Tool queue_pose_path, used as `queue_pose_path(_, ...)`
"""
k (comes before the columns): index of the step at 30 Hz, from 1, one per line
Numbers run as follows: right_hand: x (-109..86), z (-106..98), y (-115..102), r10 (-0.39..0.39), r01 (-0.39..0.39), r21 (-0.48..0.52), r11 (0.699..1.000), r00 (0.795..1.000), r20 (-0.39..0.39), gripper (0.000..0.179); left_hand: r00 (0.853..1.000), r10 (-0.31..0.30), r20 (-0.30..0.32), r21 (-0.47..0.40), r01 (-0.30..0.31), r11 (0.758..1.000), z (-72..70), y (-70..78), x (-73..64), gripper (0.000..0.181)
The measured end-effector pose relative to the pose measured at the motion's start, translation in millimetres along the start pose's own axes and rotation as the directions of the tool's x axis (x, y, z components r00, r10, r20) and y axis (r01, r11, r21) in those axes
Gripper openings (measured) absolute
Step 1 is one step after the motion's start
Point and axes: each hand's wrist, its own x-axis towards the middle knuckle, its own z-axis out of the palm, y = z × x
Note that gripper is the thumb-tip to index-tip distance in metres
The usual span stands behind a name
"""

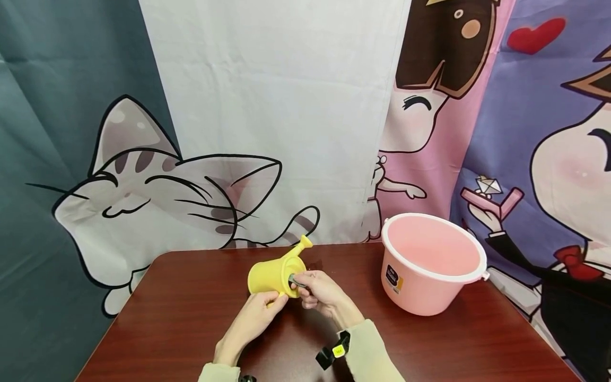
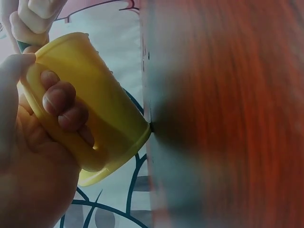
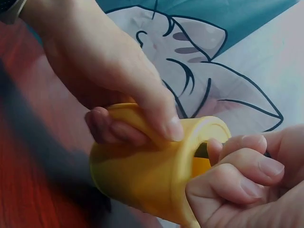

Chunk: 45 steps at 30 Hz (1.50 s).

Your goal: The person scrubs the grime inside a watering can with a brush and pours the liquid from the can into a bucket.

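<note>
A yellow toy watering can [image 1: 267,277] lies tipped on its side, its mouth turned to the right and its spout pointing up and back. My left hand [image 1: 255,317] grips its handle; in the left wrist view the fingers curl through the handle of the can [image 2: 95,109]. My right hand [image 1: 326,297] pinches a small grey-green piece [image 1: 299,281] at the can's mouth. Part of that piece is hidden by the fingers and the rim, so its kind cannot be told. The right wrist view has the right hand [image 3: 251,185] right beside the opening.
A pink bucket [image 1: 429,294] with a white rim stands to the right on the dark red wooden table [image 1: 167,318]. Behind the table hangs a printed cloth [image 1: 286,106] with a cartoon cat and figures.
</note>
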Motion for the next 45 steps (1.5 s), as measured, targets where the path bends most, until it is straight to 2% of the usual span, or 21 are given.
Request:
queue_pose_path(7,-8.0,-10,-12,-0.004,0.007,-0.085,0.996,0.999,0.033,0.022,0.998,-0.058,0.008,-0.019,0.059,0.998,-3.2,-0.4,-0.1,0.045)
queue_pose_path(20,-16.1,-19,-23,0.003,0.011,-0.147,0.989,0.995,0.099,0.020,0.997,-0.082,0.014,-0.046,0.082,0.996,-7.0,-2.4,-2.0,0.047)
queue_pose_path(26,-13.7,-16,-20,-0.004,0.015,-0.139,0.990,0.997,0.078,0.020,0.996,-0.086,0.014,-0.038,0.087,0.995,-8.3,-2.1,-1.1,0.047)
queue_pose_path(34,-5.2,-8,-8,-0.017,0.021,-0.125,0.992,1.000,0.025,0.023,0.999,-0.052,0.012,-0.022,0.052,0.998,-6.9,0.9,-0.4,0.045)
queue_pose_path(39,-0.4,-3,1,0.002,-0.003,-0.087,0.996,1.000,-0.010,0.022,0.999,-0.031,0.017,-0.014,0.031,0.999,-4.8,1.0,-0.6,0.044)
queue_pose_path(45,3.2,1,5,-0.001,0.000,-0.068,0.998,1.000,-0.003,0.021,0.998,-0.052,0.019,-0.014,0.052,0.999,-5.0,0.0,-0.4,0.043)
